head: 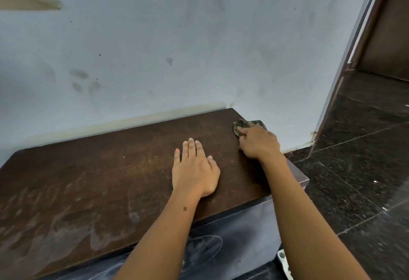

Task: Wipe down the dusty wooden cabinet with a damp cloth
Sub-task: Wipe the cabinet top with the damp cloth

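Your left hand (pixel 194 167) lies flat, fingers straight, steadying the cabinet (pixel 93 182); your right hand (pixel 257 141) grips the cloth (pixel 240 126). Press evenly, overlapping strokes toward the dusty left.

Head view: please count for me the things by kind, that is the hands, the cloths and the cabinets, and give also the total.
Hands: 2 (left hand flat on the cabinet top, right hand gripping the cloth)
Cloths: 1 (cloth at the far right corner of the top)
Cabinets: 1 (cabinet, dark wood, dusty)
Total: 4
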{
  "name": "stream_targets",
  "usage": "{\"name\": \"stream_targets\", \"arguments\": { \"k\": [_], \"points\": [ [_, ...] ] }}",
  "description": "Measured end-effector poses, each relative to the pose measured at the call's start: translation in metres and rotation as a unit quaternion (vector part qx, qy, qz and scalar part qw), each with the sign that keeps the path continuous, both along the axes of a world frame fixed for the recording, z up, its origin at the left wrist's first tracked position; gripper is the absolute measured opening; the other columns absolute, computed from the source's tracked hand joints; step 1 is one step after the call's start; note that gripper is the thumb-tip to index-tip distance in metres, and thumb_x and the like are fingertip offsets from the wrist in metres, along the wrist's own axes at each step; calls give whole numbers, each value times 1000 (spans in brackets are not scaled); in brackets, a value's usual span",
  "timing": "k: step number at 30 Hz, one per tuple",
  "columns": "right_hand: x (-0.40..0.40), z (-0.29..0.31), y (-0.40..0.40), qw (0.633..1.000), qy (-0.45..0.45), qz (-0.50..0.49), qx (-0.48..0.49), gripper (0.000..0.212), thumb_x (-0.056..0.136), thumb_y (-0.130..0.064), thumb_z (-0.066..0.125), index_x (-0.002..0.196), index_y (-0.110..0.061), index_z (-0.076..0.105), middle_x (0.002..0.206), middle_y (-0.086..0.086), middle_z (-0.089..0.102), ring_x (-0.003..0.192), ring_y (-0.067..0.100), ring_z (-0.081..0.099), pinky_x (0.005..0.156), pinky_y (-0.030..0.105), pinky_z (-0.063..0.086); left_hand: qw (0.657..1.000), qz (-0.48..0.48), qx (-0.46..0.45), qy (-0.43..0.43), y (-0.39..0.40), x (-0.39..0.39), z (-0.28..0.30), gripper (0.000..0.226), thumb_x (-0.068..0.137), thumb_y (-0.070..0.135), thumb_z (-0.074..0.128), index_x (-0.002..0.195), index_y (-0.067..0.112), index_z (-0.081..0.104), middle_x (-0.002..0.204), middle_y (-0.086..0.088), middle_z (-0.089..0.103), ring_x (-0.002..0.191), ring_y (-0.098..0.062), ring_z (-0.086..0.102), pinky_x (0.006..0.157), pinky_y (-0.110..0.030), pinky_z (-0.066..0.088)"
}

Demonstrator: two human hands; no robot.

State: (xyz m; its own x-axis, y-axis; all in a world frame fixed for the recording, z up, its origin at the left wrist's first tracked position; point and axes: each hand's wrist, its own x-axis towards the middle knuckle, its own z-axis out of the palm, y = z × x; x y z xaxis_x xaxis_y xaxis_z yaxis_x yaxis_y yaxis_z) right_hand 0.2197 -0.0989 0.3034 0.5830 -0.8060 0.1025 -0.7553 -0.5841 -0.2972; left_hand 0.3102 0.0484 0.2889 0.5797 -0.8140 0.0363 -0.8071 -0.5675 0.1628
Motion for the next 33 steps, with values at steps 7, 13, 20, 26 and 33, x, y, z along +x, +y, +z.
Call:
{"name": "stream_targets", "arguments": {
  "k": [7, 13, 20, 26, 33],
  "points": [
    [75, 10, -65, 998, 21, 45, 34, 46, 97, -23, 36, 142, -30, 39, 152, 5, 30, 139, 27, 28, 109, 44, 27, 1000, 1, 3, -5, -2, 5, -4, 61, 98, 41, 10, 150, 12, -4, 158, -7, -9, 145, -20, -9, 118, -38, -5],
    [85, 16, -76, 996, 47, 56, 57, 51, 97, -24, 41, 147, -29, 32, 157, 6, 20, 143, 27, 20, 114, 45, 23, 1000, -6, 0, -1, -1, 3, -3, 61, 98, 40, 11, 150, 11, -3, 158, -7, -8, 145, -20, -9, 118, -39, -5],
    [-2, 6, -11, 999, 7, 35, 14, 45, 99, -28, 32, 143, -33, 37, 154, 3, 26, 140, 24, 27, 108, 42, 30, 1000, -2, 0, 5, 1, 1, 0, 60, 99, 39, 13, 150, 10, 0, 159, -7, -6, 146, -19, -7, 119, -38, -3],
    [-102, -12, 69, 999, -14, -23, -34, 45, 97, -29, 33, 141, -38, 38, 155, -5, 24, 143, 18, 22, 114, 38, 21, 1000, -2, 7, -5, 1, -1, 1, 59, 100, 41, 10, 150, 12, -2, 159, -6, -8, 146, -20, -7, 118, -37, -3],
    [-45, -7, 24, 999, -9, 11, -41, 44, 96, -26, 32, 138, -31, 44, 152, -2, 31, 141, 19, 22, 116, 43, 11, 1000, 4, 3, -15, -2, 2, -5, 60, 99, 42, 11, 150, 13, -1, 159, -5, -7, 146, -19, -7, 117, -37, -3]
  ]
}}
